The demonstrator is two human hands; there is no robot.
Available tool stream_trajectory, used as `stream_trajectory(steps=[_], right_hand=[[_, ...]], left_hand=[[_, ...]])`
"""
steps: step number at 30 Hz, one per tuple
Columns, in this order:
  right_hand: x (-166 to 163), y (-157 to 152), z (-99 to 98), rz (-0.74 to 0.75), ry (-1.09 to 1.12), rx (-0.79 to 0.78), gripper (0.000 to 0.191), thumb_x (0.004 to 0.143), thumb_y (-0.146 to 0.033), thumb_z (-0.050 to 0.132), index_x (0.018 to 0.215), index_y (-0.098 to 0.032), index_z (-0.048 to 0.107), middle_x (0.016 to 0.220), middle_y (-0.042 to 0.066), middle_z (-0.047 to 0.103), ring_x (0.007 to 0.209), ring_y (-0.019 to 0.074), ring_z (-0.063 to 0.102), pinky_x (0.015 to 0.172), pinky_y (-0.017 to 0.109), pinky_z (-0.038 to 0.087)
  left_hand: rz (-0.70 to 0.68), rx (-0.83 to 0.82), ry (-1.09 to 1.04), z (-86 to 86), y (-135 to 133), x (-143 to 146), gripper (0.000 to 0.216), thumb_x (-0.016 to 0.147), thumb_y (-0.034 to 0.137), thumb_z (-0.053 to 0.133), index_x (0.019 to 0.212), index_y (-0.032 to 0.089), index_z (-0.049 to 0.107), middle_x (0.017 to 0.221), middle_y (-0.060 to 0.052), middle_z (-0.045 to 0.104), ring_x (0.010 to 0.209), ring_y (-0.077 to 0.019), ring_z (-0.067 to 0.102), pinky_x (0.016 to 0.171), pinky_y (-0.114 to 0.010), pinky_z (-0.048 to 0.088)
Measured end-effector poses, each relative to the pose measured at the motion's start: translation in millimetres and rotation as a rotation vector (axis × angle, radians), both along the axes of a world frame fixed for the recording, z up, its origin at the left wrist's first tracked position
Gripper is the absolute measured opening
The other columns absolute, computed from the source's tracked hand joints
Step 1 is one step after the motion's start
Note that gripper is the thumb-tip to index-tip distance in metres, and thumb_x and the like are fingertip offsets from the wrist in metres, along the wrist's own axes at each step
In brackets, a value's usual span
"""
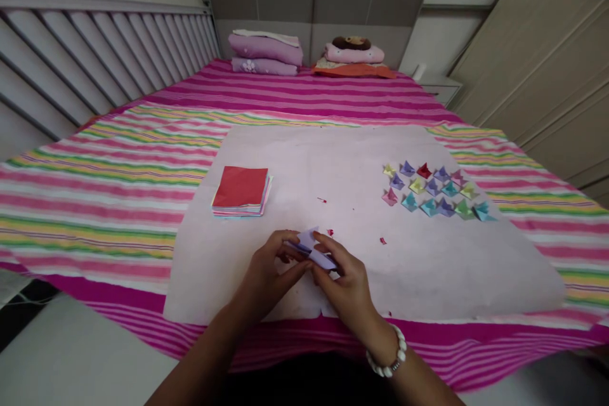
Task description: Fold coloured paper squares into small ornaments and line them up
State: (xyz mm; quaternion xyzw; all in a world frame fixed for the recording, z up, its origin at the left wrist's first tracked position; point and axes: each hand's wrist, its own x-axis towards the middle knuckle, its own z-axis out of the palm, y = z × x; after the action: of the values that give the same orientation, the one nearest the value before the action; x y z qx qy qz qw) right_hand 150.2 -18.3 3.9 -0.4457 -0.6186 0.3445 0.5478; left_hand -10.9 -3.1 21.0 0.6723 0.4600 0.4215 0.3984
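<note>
Both hands pinch a partly folded piece of purple origami paper point(321, 259) above the near part of a white sheet point(295, 162). My left hand point(271, 266) grips its left side with thumb and fingers. On its right side, my right hand point(346, 273) is closed round the edge, a white beaded bracelet on the wrist. Fingers hide part of the folds. Left of the hands lies a stack of square coloured paper point(241, 187), red on top. Several small folded paper boats point(432, 188) in purple, yellow, blue, green, pink and red stand in rows at the right.
Small red scraps point(383, 241) lie on the sheet around the hands. The sheet is spread on a bed with a striped cover point(118, 190). Folded purple bedding point(266, 49) and a pink and orange pile point(354, 63) sit by the headboard point(285, 6). A slatted rail point(109, 51) runs along the left.
</note>
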Motion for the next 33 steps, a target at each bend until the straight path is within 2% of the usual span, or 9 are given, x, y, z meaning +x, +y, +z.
stream_trajectory(steps=[2, 4, 8, 12, 15, 21, 26, 29, 33], right_hand=[[0.3, -0.6, 3.0, 0.031, -0.045, 0.059, 0.040, 0.081, -0.012, 0.062, 0.118, -0.025, 0.063, 0.106, 0.007, 0.069, 0.094, 0.0201, 0.067, 0.080, 0.033, 0.058], [1.5, -1.7, 5.8, 0.098, -0.024, 0.040, 0.038, 0.080, -0.016, 0.066, 0.118, -0.025, 0.064, 0.111, 0.008, 0.068, 0.095, 0.0205, 0.067, 0.078, 0.032, 0.058], [4.9, -4.0, 5.4, 0.209, 0.155, -0.174, 0.035, 0.087, -0.027, 0.061, 0.122, -0.024, 0.062, 0.110, 0.008, 0.068, 0.069, 0.0137, 0.066, 0.063, 0.029, 0.059], [5.7, -3.9, 2.2, 0.178, 0.305, -0.250, 0.037, 0.087, -0.030, 0.063, 0.124, -0.025, 0.060, 0.108, 0.008, 0.069, 0.082, 0.0172, 0.068, 0.063, 0.028, 0.061], [5.7, -3.6, 2.3, 0.177, 0.295, -0.246, 0.034, 0.088, -0.032, 0.062, 0.121, -0.025, 0.063, 0.109, 0.008, 0.069, 0.094, 0.0206, 0.067, 0.066, 0.030, 0.062], [4.4, -3.5, -1.9, 0.110, 0.141, -0.187, 0.038, 0.087, -0.025, 0.062, 0.125, -0.025, 0.060, 0.104, 0.007, 0.072, 0.069, 0.0154, 0.068, 0.068, 0.033, 0.061], [2.2, -2.3, -6.0, 0.062, 0.079, -0.142, 0.041, 0.090, -0.025, 0.056, 0.131, -0.025, 0.054, 0.098, 0.006, 0.072, 0.061, 0.0133, 0.065, 0.059, 0.029, 0.057], [0.4, -2.1, -7.2, 0.042, 0.103, -0.150, 0.044, 0.091, -0.026, 0.055, 0.135, -0.024, 0.050, 0.092, 0.005, 0.072, 0.060, 0.0127, 0.064, 0.059, 0.028, 0.056], [-1.8, -3.3, -7.1, 0.048, 0.103, -0.171, 0.045, 0.089, -0.028, 0.058, 0.134, -0.025, 0.051, 0.095, 0.006, 0.070, 0.058, 0.0122, 0.063, 0.058, 0.028, 0.055]], left_hand=[[0.010, -0.008, -0.004, -0.5, 0.0, 0.1, 0.026, 0.078, 0.022, 0.069, 0.098, 0.023, 0.052, 0.100, -0.001, 0.066, 0.079, -0.0124, 0.065, 0.071, -0.026, 0.048], [0.026, -0.046, -0.004, -0.9, 0.2, -1.2, 0.023, 0.080, 0.024, 0.067, 0.099, 0.023, 0.054, 0.097, 0.000, 0.065, 0.079, -0.0127, 0.063, 0.074, -0.027, 0.049], [0.030, -0.116, -0.039, -3.1, 1.7, -4.1, 0.026, 0.083, 0.027, 0.064, 0.106, 0.022, 0.054, 0.088, -0.001, 0.066, 0.081, -0.0153, 0.064, 0.077, -0.030, 0.050], [-0.033, -0.164, -0.167, -7.2, 3.7, -2.9, 0.032, 0.085, 0.027, 0.060, 0.116, 0.021, 0.051, 0.099, -0.005, 0.068, 0.090, -0.0178, 0.066, 0.083, -0.033, 0.050], [-0.003, -0.185, -0.249, -8.2, 4.3, -1.3, 0.035, 0.083, 0.025, 0.062, 0.115, 0.021, 0.049, 0.100, -0.005, 0.067, 0.086, -0.0163, 0.067, 0.082, -0.032, 0.051], [0.056, -0.199, -0.185, -0.8, 2.5, -0.4, 0.056, 0.085, 0.025, 0.060, 0.136, 0.020, 0.039, 0.079, 0.001, 0.068, 0.077, -0.0158, 0.067, 0.081, -0.034, 0.050], [0.123, -0.162, -0.091, -0.8, 1.9, 3.4, 0.059, 0.081, 0.030, 0.065, 0.134, 0.017, 0.043, 0.087, -0.003, 0.067, 0.078, -0.0161, 0.064, 0.080, -0.034, 0.050], [0.124, -0.282, -0.158, -3.8, 1.4, 6.8, 0.073, 0.072, 0.031, 0.074, 0.135, 0.017, 0.039, 0.090, -0.003, 0.066, 0.068, -0.0141, 0.063, 0.069, -0.031, 0.051], [0.033, -0.464, -0.319, -4.5, 1.3, 9.1, 0.063, 0.074, 0.035, 0.071, 0.127, 0.016, 0.044, 0.076, 0.003, 0.063, 0.050, -0.0099, 0.057, 0.053, -0.025, 0.047]])
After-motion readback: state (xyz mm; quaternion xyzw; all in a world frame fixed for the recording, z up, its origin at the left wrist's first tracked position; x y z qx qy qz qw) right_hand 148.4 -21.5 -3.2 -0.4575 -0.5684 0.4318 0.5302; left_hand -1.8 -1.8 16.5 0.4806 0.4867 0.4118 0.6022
